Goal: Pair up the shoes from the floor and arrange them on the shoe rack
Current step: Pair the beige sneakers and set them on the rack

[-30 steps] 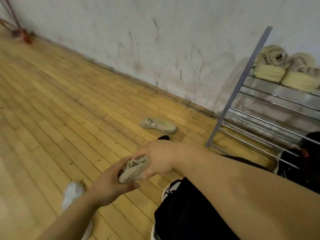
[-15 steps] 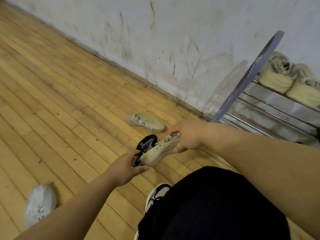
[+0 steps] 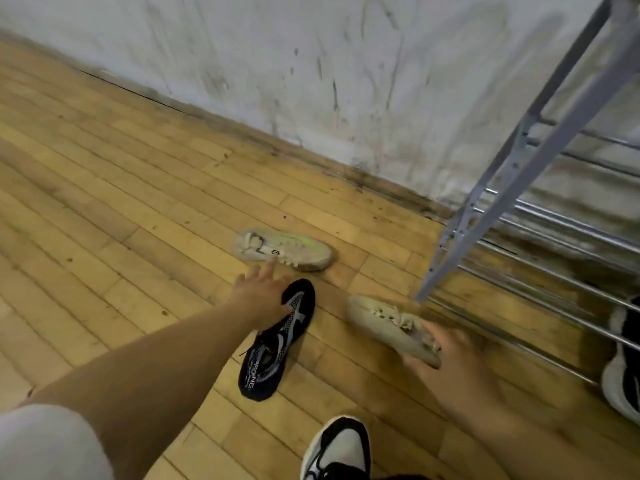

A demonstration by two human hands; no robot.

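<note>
Scuffed beige laced shoe in rt hand, beige mate on floor

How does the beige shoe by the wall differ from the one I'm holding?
The floor shoe lies toe toward the rack; the held shoe, gripped by the right hand, points away from it. The floor shoe has a lime streak; the held shoe shows none. Both are beige.

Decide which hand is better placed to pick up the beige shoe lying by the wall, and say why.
Left. The left hand is open, fingers stretched out to the beige shoe by the wall. The right hand is busy, holding the other beige shoe beside the shoe rack.
</note>
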